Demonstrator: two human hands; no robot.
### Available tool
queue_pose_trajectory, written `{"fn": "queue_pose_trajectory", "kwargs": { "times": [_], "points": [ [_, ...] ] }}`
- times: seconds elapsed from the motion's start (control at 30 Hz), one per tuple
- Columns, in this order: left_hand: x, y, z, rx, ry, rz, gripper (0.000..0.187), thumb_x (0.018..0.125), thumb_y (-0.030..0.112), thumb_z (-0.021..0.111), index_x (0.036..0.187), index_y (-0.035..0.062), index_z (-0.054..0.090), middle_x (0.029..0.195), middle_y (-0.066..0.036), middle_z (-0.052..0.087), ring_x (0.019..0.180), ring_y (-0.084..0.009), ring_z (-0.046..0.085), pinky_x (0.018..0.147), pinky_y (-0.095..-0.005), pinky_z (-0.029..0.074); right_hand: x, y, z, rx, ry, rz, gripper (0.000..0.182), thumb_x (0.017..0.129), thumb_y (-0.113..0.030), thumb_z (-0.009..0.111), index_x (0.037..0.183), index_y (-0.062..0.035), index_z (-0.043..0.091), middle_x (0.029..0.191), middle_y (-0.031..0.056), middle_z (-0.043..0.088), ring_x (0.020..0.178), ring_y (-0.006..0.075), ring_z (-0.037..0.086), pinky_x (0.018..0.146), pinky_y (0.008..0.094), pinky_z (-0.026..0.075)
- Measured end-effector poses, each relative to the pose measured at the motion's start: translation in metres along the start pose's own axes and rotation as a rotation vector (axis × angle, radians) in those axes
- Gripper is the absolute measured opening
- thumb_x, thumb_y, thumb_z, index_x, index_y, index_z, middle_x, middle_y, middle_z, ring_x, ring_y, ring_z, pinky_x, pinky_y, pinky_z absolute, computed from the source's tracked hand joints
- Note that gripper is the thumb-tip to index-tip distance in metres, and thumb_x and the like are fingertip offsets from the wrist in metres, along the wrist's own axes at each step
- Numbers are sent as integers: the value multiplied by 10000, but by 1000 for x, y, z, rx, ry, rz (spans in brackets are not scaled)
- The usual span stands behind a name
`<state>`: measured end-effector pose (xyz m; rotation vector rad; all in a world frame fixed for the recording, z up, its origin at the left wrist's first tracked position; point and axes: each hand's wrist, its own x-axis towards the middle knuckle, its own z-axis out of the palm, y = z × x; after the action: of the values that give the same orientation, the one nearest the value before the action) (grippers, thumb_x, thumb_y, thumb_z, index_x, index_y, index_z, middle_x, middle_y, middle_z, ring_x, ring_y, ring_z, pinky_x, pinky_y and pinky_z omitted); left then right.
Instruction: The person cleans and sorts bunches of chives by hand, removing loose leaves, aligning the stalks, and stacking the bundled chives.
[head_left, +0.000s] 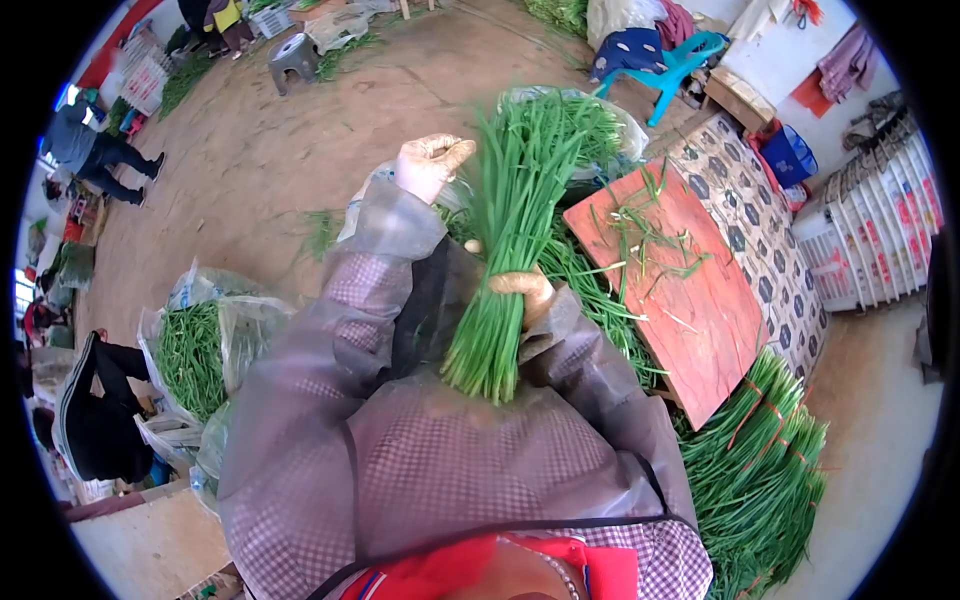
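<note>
A thick bunch of long green chives [525, 190] stands upright before my chest, its cut ends pointing down towards me. My right hand [524, 290], gloved, wraps round the lower part of the bunch. To the left of the leaves, my left hand [434, 165] is raised, apart from the bunch. Its gloved fingers curl in towards the thumb; whatever they may pinch is too small to make out. Behind the bunch, more chives [590, 130] lie on plastic sheeting, and loose stalks spread under my right forearm.
Right of me is a reddish board [670, 290] with scattered leaf scraps. Tied chive bundles [755, 470] are piled beside it. An open plastic bag of greens [195, 355] stands left. A turquoise chair [665, 75], white crates [865, 230] and a grey stool [293, 60] stand farther off. Other people are at left.
</note>
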<state>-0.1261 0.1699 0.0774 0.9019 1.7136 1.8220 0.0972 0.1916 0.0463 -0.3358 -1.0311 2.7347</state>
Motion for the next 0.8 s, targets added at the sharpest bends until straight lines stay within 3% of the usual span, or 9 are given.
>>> {"fn": "queue_pose_trajectory", "kwargs": {
  "times": [0.13, 0.2, 0.23, 0.27, 0.37, 0.43, 0.53, 0.6, 0.8],
  "points": [
    [-5, 11, 15, 340, 52, 279, 94, 800, 118, 688, 834, 31, 676, 649, 22, 599, 574, -71, 516, 538, -230, 419, 2, 1, -9, -30, -40, 7, 644, 646, -67, 647, 1268, -33, 482, 819, 59, 568, 684, 185, 582, 625, 316, 492],
    [0, 12, 15, 780, 126, 404, 58, 772, 67, 674, 819, 34, 674, 677, 2, 629, 622, -104, 570, 588, -266, 461, 1, 1, -8, 34, -117, -3, 649, 655, -58, 643, 1281, -38, 469, 821, 52, 544, 685, 173, 558, 618, 311, 477],
    [11, -9, 17, 374, 143, 479, 62, 766, 83, 691, 771, 24, 673, 680, -34, 650, 646, -112, 593, 613, -257, 472, 0, 0, -11, 90, -125, 34, 625, 630, -79, 704, 1227, -54, 522, 832, 50, 576, 728, 174, 568, 667, 315, 470],
    [33, -25, 8, 290, 116, 515, 47, 766, 79, 700, 775, 35, 686, 714, -41, 663, 661, -98, 595, 624, -248, 478, 0, 1, -12, 96, -92, 10, 625, 630, -79, 704, 1227, -54, 522, 832, 50, 576, 728, 174, 568, 667, 315, 470],
    [51, -32, -8, -62, 104, 307, 90, 810, 144, 700, 847, 64, 718, 709, 1, 645, 635, -81, 572, 515, -207, 427, -9, -4, -12, 130, -165, -102, 621, 617, -81, 717, 1209, -51, 532, 820, 67, 583, 716, 183, 576, 647, 319, 475],
    [44, -14, -10, 140, 160, 151, 104, 847, 140, 654, 896, 73, 717, 722, -9, 644, 615, -49, 558, 473, -190, 372, -23, -25, -10, 163, -165, -174, 620, 600, -70, 715, 1193, -40, 538, 809, 90, 584, 696, 200, 579, 632, 324, 478],
    [32, -19, -14, 106, 105, 112, 169, 867, 138, 619, 1016, 95, 686, 804, -5, 658, 654, -57, 577, 493, -180, 376, -55, -65, -24, 103, -79, -294, 620, 598, -73, 692, 1196, -35, 532, 802, 87, 582, 680, 210, 580, 609, 336, 481],
    [21, -20, -15, 29, 156, 54, 301, 892, 177, 581, 1182, 96, 598, 836, -16, 636, 570, -21, 446, 499, -167, 353, -75, -88, -47, 22, 39, -539, 619, 606, -90, 662, 1206, -34, 521, 815, 80, 584, 667, 218, 584, 589, 350, 486],
    [16, -56, -58, 59, 199, -66, 329, 894, 198, 576, 1215, 128, 574, 901, -9, 636, 600, -22, 453, 545, -165, 384, -192, -159, -108, -101, 416, -674, 752, 621, -168, 663, 1301, 13, 401, 829, 21, 509, 708, 149, 504, 649, 294, 434]
  ]
}}
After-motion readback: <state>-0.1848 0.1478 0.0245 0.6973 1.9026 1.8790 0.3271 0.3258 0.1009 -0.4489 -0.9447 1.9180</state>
